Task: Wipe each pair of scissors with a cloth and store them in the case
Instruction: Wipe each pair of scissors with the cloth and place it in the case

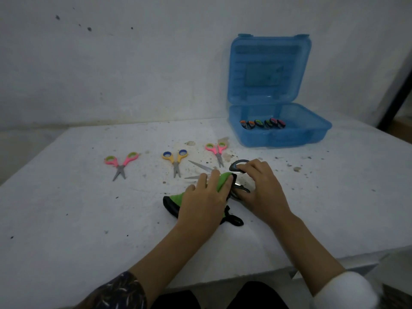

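My right hand (259, 188) grips the dark handles of a large pair of scissors (200, 166), whose blades are spread and point left. My left hand (207, 197) presses a green cloth with black trim (223, 180) onto those blades near the pivot. Three small pairs lie on the white table beyond: pink-and-green scissors (120, 163) at the left, yellow-and-blue scissors (175, 159) in the middle, and another pink-and-green pair (217, 150) further right. The blue case (312, 132) stands with its lid up at the back right, with several scissors (262, 124) inside.
The table (66, 208) is speckled with dirt and small chips. A white wall rises right behind it. The table's near edge runs just in front of my forearms, and a dark post stands at the far right.
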